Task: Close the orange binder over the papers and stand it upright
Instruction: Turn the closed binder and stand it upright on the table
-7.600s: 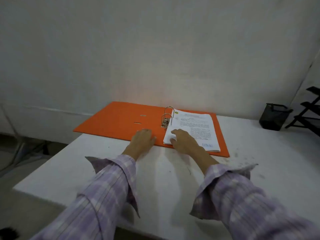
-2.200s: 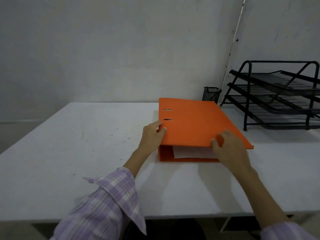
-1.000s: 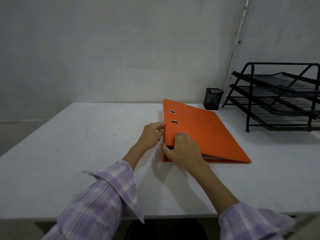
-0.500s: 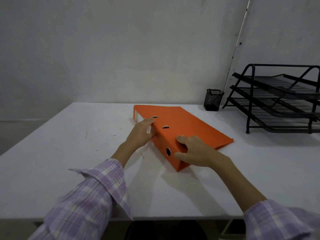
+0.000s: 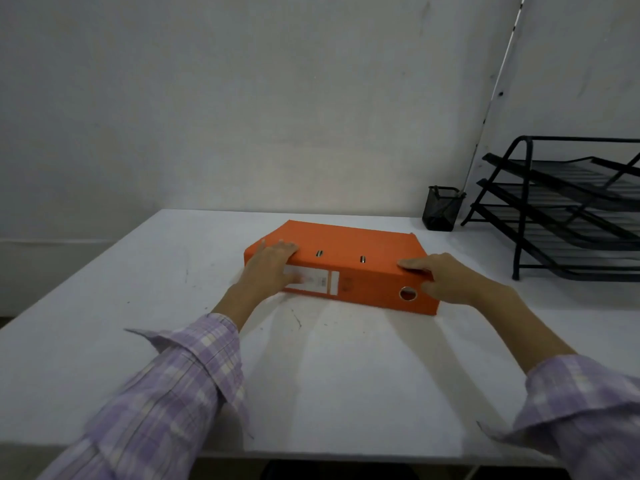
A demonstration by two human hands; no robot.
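Note:
The orange binder (image 5: 349, 247) lies flat and closed on the white table (image 5: 311, 375), its spine with a white label and a finger hole turned toward me. The papers inside are hidden by the cover. My left hand (image 5: 270, 268) grips the binder's left end, fingers on the top cover and palm over the spine label. My right hand (image 5: 446, 278) holds the right end, fingers on the top edge and thumb against the spine near the hole.
A black mesh pen cup (image 5: 442, 207) stands at the back by the wall. A black tiered paper tray rack (image 5: 568, 206) occupies the table's right side, close to the binder's right end. The wall runs right behind the table.
The binder was closed over the papers, then swung round on the table until its spine faces me. Both hands shifted to its two ends.

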